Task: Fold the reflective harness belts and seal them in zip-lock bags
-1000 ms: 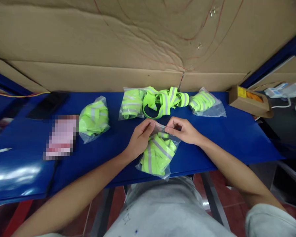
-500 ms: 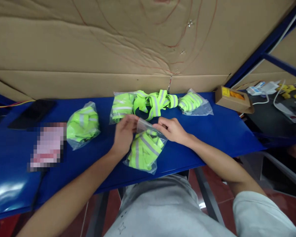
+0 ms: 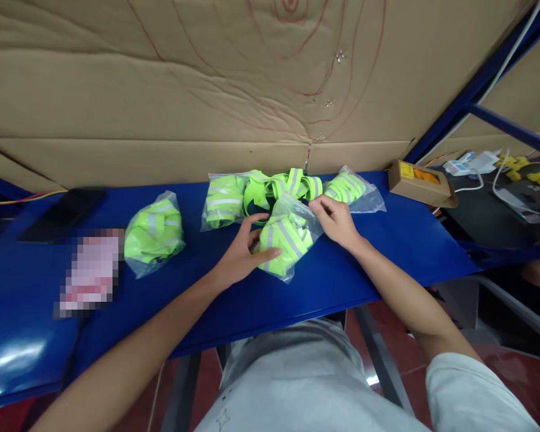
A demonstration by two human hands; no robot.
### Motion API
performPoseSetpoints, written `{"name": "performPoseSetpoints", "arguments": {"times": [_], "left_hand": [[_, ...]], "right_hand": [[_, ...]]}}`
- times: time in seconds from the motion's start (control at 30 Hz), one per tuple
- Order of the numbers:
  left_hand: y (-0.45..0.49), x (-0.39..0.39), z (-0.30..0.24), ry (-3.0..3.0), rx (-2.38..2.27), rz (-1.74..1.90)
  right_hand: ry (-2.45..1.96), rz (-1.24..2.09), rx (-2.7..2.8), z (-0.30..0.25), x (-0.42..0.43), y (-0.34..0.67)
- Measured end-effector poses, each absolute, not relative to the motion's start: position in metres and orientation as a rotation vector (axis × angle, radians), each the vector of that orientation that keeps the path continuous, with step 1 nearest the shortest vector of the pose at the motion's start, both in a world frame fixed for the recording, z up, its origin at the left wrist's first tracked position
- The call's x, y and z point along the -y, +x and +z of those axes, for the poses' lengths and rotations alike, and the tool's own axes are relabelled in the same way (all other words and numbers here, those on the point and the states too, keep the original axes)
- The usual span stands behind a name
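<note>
A clear plastic bag (image 3: pixel 288 240) stuffed with a neon-yellow reflective strap lies on the blue table (image 3: pixel 387 252). My left hand (image 3: pixel 243 255) grips the bag's left side, thumb across its front. My right hand (image 3: pixel 335 219) pinches the bag's upper right corner. Just behind it, a loose neon strap (image 3: pixel 279 186) lies between two more filled bags, one on the left (image 3: pixel 222 201) and one on the right (image 3: pixel 348 189).
Another filled bag (image 3: pixel 154 233) sits further left, beside a blurred pink item (image 3: pixel 90 276) and a black phone (image 3: pixel 65 207). A small cardboard box (image 3: pixel 420 183) stands at the right edge. Cardboard sheets (image 3: pixel 207 108) wall the back. White cables and plugs (image 3: pixel 490 168) lie beyond the table on the right.
Both hands moved the bag away from me, toward the loose strap. My left hand shifted from the bag's top opening to its left side; the right hand kept hold of the top.
</note>
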State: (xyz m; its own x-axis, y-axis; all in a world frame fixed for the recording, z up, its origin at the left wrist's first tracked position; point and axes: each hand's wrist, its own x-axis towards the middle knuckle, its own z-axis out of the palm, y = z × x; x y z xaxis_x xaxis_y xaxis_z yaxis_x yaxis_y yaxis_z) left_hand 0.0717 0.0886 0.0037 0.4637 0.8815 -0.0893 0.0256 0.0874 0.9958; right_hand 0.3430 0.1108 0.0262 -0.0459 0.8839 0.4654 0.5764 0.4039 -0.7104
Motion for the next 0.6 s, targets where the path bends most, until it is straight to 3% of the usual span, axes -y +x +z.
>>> {"name": "performPoseSetpoints", "arguments": {"times": [0.17, 0.27, 0.6], "left_hand": [[0.064, -0.097, 0.002, 1.379, -1.068, 0.802], [0.066, -0.096, -0.001, 1.493, -1.074, 0.792], [0.065, -0.095, -0.001, 1.485, -1.025, 0.768]], "right_hand": [[-1.795, 0.028, 1.76, 0.028, -0.131, 0.39], [-2.046, 0.023, 1.85, 0.026, -0.139, 0.412], [-1.58, -0.021, 1.227, 0.033, -0.154, 0.467]]}}
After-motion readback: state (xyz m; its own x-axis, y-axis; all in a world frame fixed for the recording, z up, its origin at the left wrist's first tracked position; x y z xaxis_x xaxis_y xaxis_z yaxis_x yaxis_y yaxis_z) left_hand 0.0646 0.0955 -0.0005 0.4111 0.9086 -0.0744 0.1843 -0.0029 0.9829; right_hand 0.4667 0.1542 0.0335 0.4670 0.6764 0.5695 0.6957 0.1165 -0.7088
